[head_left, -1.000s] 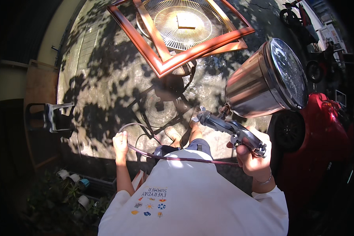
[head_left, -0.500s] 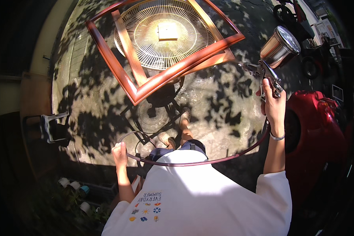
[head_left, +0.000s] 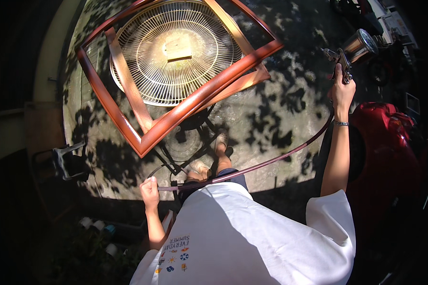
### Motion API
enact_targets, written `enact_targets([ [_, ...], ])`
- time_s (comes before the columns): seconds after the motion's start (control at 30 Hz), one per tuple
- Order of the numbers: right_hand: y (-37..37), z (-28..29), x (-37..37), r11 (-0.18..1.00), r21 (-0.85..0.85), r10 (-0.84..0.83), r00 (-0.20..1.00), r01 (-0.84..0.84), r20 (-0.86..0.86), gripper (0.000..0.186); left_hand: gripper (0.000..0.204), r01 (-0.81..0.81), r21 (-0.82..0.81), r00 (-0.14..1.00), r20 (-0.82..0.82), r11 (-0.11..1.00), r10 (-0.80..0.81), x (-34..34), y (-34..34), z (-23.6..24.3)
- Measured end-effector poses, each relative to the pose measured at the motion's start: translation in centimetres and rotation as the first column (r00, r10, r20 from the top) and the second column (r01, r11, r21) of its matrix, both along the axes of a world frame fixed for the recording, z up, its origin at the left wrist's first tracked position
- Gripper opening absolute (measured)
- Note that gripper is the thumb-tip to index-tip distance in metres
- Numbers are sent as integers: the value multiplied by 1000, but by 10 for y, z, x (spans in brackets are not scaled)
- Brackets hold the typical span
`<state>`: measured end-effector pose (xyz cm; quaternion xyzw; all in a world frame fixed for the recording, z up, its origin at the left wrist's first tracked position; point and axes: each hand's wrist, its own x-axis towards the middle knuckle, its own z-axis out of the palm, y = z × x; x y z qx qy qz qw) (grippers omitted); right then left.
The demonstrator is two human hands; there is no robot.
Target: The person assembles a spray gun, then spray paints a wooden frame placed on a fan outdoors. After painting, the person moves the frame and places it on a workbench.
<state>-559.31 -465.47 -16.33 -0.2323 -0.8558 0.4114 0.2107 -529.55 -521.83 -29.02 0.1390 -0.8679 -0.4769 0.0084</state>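
Note:
My right hand grips a metal spray gun with a lidded steel cup, held out at the upper right, beyond the frames' right side. My left hand is closed on the purplish hose, which crosses in front of my shirt toward the gun. Ahead, a glossy reddish-brown wooden frame and a lighter wooden frame rest askew on a round wire fan grille, raised on a dark stand. A small wooden block sits at the grille's middle.
A dark plastic stool and a board stand at the left. Potted plants are at the lower left. A red vehicle is close on the right, with shadowed motorbikes behind it. Tree shadows dapple the concrete ground.
My right hand has raised the spray gun away from my body toward the upper right. The frames and grille appear lower and further left in the view. My left hand still holds the hose.

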Motion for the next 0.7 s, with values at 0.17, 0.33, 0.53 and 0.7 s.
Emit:
enact_targets([
  [0.17, -4, 1, 21, 996, -55, 67, 997, -65, 26, 40, 46, 16, 16, 1000, 7, 1000, -16, 0, -6, -5],
  [0.33, -73, 44, 105, 936, -303, 219, 970, -179, 103, 33, 48, 14, -8, 999, 36, 1000, -14, 0, -40, -15],
  [0.53, -158, 86, 203, 833, -461, 367, 929, -304, 51, 29, 49, 36, 15, 999, -32, 999, -35, 0, -89, -26],
  [0.7, -224, 117, 252, 784, -484, 479, 875, -389, 72, 36, 48, 89, 62, 991, -105, 994, -82, 0, -133, -36],
])
